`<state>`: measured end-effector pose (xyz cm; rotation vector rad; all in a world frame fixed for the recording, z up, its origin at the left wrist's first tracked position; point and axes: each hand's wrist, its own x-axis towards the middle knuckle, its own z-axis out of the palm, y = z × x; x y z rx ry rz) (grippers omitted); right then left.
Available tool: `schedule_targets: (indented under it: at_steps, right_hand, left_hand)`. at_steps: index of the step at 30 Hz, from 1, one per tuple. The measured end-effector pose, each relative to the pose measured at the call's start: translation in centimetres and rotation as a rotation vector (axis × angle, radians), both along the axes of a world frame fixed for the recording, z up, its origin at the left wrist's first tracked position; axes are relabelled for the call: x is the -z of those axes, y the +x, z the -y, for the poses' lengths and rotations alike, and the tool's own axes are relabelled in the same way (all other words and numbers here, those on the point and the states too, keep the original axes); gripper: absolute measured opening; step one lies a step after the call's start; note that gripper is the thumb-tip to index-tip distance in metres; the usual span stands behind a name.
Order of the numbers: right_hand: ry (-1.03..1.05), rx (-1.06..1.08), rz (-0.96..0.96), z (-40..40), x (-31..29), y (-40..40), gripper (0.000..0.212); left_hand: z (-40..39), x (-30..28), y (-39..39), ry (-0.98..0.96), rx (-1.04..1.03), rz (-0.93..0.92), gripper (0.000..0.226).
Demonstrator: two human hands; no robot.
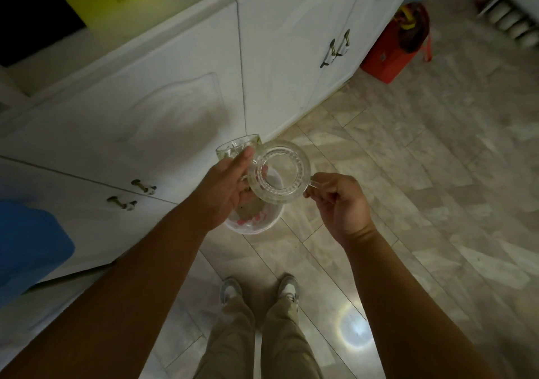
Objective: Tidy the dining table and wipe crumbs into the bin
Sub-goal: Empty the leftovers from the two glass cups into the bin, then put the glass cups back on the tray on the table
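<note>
Your right hand (pixel 335 201) pinches a glass mug (pixel 278 171) by its handle; your left hand (pixel 230 186) grips a second glass (pixel 237 147). Both hang over the bin (pixel 253 222). Tip each fully, perhaps emptying dregs.

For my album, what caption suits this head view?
Standing over a white bin, left hand and right hand each hold a glass mug.

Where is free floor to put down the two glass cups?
Bare tiles lie right of the bin, out to the red box. It is crowded over the bin, where both hands hold cups.
</note>
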<state>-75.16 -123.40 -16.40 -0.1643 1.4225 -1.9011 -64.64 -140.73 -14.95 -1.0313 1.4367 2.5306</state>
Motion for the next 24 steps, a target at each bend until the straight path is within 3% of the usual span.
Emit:
schedule_targets:
  at_steps: [6,9,11,14,19,24]
  right_hand:
    - [-0.076,-0.004,0.0,-0.4,-3.2,-0.3,0.029]
    - [-0.087,0.018,-0.02,-1.4,-5.1,0.3,0.03]
    - [-0.08,0.069,-0.026,-2.4,-6.7,1.0,0.031]
    - [0.05,0.147,-0.118,-4.9,-9.6,3.0,0.038]
    - [0.411,0.421,-0.264,-11.0,-14.0,9.0,0.056]
    - [0.487,0.766,-0.138,-18.5,-14.0,16.0,0.046]
  left_hand:
    - [-0.5,-2.6,0.2,-0.041,-0.056,-0.014,0.04]
    - [-1.3,-4.3,0.7,-0.086,-0.063,-0.013,0.055]
    - [-1.8,-5.3,1.0,-0.166,-0.108,0.06,0.043]
    - [-2.8,-6.5,2.4,-0.328,-0.124,0.203,0.062]
    - [-6.0,-9.2,5.7,-0.875,0.041,0.237,0.052]
    - [-11.7,-11.0,5.5,-0.975,0.367,0.106,0.045]
